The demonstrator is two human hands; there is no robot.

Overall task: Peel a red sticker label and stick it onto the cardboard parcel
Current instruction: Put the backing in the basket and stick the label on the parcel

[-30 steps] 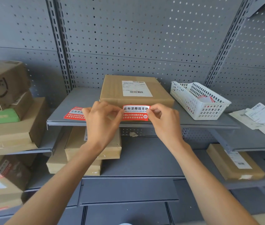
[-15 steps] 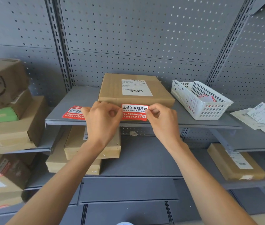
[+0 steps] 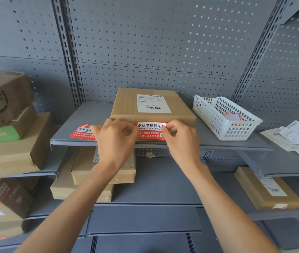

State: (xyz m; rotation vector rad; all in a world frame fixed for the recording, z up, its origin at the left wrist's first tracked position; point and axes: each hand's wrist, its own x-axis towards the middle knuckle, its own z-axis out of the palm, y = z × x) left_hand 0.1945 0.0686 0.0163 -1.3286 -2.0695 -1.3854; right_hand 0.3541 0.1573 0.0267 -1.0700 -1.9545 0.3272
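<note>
A flat cardboard parcel with a white shipping label lies on the grey shelf. Just in front of its near edge I hold a red sticker label with white Chinese text, stretched between both hands. My left hand pinches its left end and my right hand pinches its right end. Whether the sticker touches the parcel's front face I cannot tell. A second red sticker label lies flat on the shelf, partly behind my left hand.
A white plastic basket with more stickers stands to the right of the parcel. Paper slips lie at far right. Stacked cardboard boxes fill the left shelves, and other parcels lie on lower shelves. A perforated panel stands behind.
Both hands with the red sticker have stayed close to the parcel's front edge, shifting only slightly. The grip is unchanged.
</note>
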